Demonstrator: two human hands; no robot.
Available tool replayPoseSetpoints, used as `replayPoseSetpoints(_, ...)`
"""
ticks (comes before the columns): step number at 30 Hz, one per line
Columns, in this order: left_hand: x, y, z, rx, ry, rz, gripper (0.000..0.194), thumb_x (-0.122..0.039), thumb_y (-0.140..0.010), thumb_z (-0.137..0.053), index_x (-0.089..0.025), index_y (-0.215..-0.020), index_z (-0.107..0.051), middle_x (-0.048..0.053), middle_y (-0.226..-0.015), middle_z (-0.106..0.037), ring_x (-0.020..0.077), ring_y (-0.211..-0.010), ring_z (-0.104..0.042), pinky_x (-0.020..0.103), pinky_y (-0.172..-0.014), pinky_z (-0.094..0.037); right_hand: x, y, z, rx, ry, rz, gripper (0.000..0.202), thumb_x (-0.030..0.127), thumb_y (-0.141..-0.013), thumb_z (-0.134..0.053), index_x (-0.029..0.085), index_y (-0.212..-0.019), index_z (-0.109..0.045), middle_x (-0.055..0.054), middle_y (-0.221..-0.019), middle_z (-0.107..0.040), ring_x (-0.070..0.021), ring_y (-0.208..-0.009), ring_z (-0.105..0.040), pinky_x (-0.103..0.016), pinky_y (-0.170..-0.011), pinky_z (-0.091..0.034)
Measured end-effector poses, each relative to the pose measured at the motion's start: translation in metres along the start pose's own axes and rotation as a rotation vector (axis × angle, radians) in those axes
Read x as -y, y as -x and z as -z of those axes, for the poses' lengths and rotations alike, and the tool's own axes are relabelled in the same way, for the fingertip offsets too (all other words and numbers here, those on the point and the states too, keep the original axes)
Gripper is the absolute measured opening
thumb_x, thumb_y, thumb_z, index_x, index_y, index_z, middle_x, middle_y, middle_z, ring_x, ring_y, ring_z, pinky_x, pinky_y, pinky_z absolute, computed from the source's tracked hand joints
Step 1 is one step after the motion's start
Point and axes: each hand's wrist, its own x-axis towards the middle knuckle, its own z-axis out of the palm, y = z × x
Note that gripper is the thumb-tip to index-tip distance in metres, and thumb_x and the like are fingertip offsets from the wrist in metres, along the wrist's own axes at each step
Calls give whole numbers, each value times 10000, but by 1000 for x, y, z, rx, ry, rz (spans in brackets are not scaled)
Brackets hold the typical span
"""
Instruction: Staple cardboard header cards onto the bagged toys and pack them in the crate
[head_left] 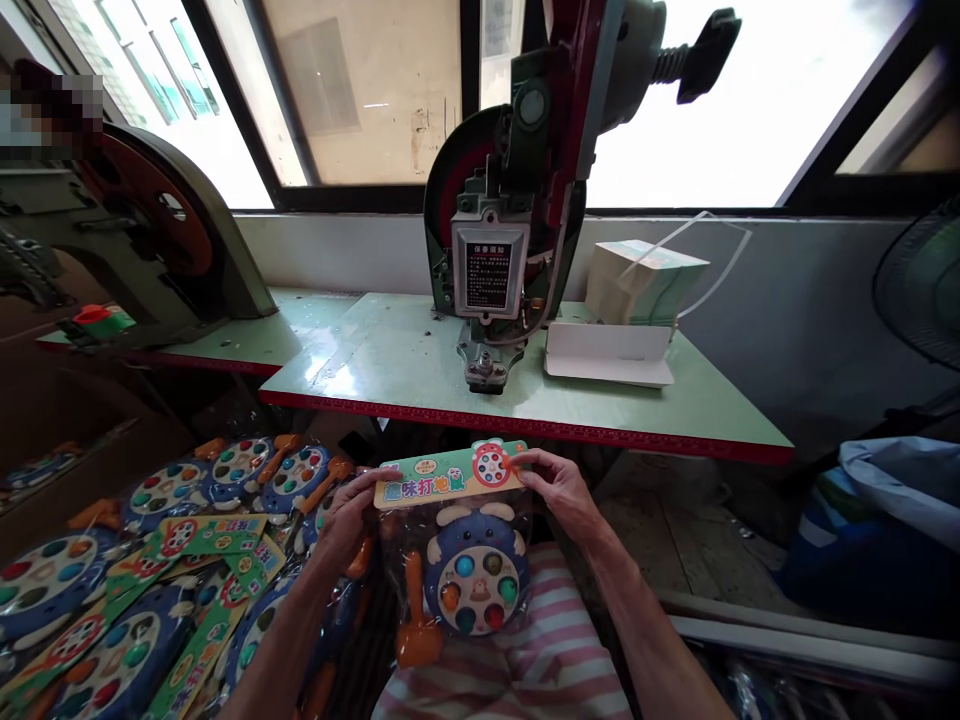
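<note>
Between my two hands hangs a clear bag holding a toy set: a round blue animal-shaped toy (478, 575) with coloured buttons and an orange toy hammer (418, 625). A printed header card (442, 478), green and yellow with a red character, lies along the bag's top. My left hand (351, 510) pinches the card's left end. At its right end, my right hand (559, 490) grips the card between thumb and fingers. The stapling machine's head (486, 370) stands just beyond, above the table edge, apart from the card.
A green table (375, 350) with a red edge carries the machine. On it are a stack of cards (645, 280) and a white open box (609, 355). Several bagged toys (135, 600) are piled at left. A blue bag (855, 540) and a fan (919, 285) stand at right.
</note>
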Motion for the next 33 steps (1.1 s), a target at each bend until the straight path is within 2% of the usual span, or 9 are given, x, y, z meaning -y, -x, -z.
replayPoseSetpoints(4,-5,2,0,25,-44,-58,373,-406,-712,-749,-137,-964,-814,107,-961,-772,233,-758,-703,283,-629,-564,-5,1,-3,-56,65,26,282,432,-819,-771,219,-1001,-791,-61,-1004,-780,-264,-977,-706,-352,-833,-567)
replayPoseSetpoints(9,-5,6,0,34,-292,-218,389,-421,-770,-788,-188,-1081,-793,58,-873,-762,232,-836,-694,256,-674,-535,-14,2,-4,-148,94,61,280,434,-812,-790,217,-988,-778,-63,-982,-781,-247,-915,-714,-337,-798,-568)
replayPoseSetpoints(12,-2,5,0,37,-308,-253,389,-449,-807,-772,-193,-1100,-767,56,-873,-765,237,-845,-705,267,-690,-538,-19,1,-4,-175,49,69,298,446,-792,-816,219,-975,-760,-56,-947,-777,-235,-879,-714,-327,-766,-571)
replayPoseSetpoints(16,4,4,-1,25,-240,-230,436,-489,-766,-812,-186,-1065,-717,55,-842,-766,248,-803,-725,310,-709,-573,-22,2,-4,-220,-10,79,342,466,-728,-869,211,-912,-735,-46,-884,-762,-219,-815,-706,-312,-706,-567)
replayPoseSetpoints(20,1,9,-8,-20,-234,-246,387,-498,-768,-813,-209,-966,-646,10,-744,-735,195,-621,-693,285,-621,-555,-18,3,-5,-267,-48,70,381,476,-686,-899,218,-875,-692,-27,-829,-739,-208,-773,-684,-305,-661,-557)
replayPoseSetpoints(24,-12,9,-23,-46,-228,-300,364,-486,-775,-807,-235,-869,-560,-47,-637,-656,158,-547,-645,241,-553,-504,-5,0,0,-335,-80,89,410,469,-649,-923,224,-805,-633,6,-730,-687,-175,-666,-629,-297,-613,-537)
replayPoseSetpoints(27,-22,-3,-40,-37,-235,-344,383,-497,-778,-796,-243,-844,-516,-60,-587,-622,149,-499,-612,228,-507,-458,7,-7,11,-379,-98,125,434,477,-632,-930,229,-766,-600,15,-698,-668,-168,-620,-610,-302,-583,-530)
replayPoseSetpoints(30,-32,-27,-62,10,-250,-401,374,-496,-806,-762,-245,-826,-486,-61,-581,-612,144,-476,-597,223,-482,-426,19,-19,30,-423,-123,170,454,464,-609,-944,230,-756,-584,29,-688,-652,-163,-598,-614,-288,-553,-518)
replayPoseSetpoints(33,-43,-62,-86,69,-271,-473,346,-471,-832,-733,-244,-814,-473,-73,-555,-588,125,-457,-561,211,-475,-397,33,-37,51,-480,-168,197,468,437,-585,-961,227,-773,-588,41,-688,-658,-152,-602,-629,-273,-563,-527)
